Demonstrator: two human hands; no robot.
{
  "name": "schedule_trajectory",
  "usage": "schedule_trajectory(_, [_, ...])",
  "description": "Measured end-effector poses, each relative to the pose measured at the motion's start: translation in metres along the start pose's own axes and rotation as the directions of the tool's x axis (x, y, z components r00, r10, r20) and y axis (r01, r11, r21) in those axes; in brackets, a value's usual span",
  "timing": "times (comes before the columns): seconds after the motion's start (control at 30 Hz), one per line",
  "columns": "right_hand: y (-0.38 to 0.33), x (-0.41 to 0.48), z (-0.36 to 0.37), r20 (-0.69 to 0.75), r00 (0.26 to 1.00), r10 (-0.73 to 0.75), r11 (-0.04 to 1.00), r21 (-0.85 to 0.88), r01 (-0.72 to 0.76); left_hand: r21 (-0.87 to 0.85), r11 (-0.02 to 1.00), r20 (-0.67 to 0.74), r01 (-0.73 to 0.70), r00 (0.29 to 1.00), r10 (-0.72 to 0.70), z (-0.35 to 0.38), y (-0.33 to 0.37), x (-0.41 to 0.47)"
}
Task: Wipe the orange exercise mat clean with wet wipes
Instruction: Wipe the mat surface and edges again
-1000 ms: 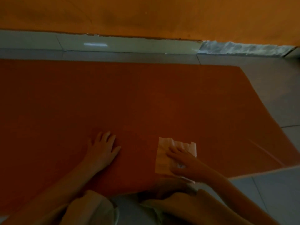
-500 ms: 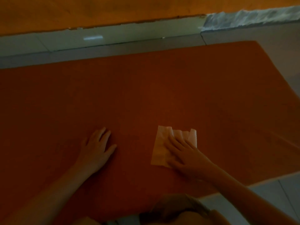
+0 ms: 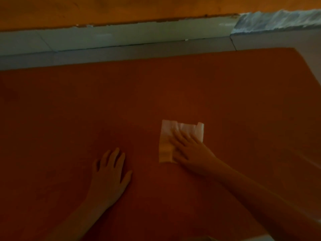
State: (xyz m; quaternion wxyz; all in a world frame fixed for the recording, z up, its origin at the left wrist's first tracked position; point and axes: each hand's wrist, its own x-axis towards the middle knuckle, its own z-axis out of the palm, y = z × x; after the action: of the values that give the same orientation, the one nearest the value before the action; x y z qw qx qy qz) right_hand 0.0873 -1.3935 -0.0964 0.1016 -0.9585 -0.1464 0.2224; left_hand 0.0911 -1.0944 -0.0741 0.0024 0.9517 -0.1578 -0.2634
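The orange exercise mat (image 3: 156, 94) lies flat on the floor and fills most of the view. A white wet wipe (image 3: 166, 136), spread out and creased, lies on the mat right of centre. My right hand (image 3: 189, 150) presses flat on the wipe with straight fingers, covering its near right part. My left hand (image 3: 109, 173) rests palm down on the bare mat, fingers spread, a little to the left of the wipe and nearer to me.
Grey floor tiles (image 3: 139, 51) run along the mat's far edge below a pale skirting (image 3: 121, 35) and an orange wall (image 3: 121, 7). A whitish rough patch (image 3: 278, 20) sits at the wall's foot, far right. The mat's right edge slants down at the far right.
My right hand has pushed the wipe away from me, further onto the mat. The view has shifted forward, and my knees have dropped out of sight. My left hand stays pressed on the mat.
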Motion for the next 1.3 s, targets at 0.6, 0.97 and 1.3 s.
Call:
schedule_trajectory(0.6, [0.078, 0.142, -0.066, -0.143, 0.979, 0.142, 0.986, -0.067, -0.153, -0.036, 0.999, -0.026, 0.019, 0.999, -0.020, -0.042, -0.012, 0.104])
schedule_trajectory(0.97, [0.057, 0.218, -0.093, -0.162, 0.977, -0.135, 0.984, -0.141, 0.113, 0.102, 0.993, -0.118, -0.055, 0.991, 0.067, -0.050, -0.001, 0.113])
schedule_trajectory(1.3, [0.134, 0.214, -0.115, -0.171, 0.912, 0.373, 0.926, 0.010, -0.377, 0.118, 0.993, 0.107, 0.009, 0.994, -0.021, -0.066, 0.029, 0.111])
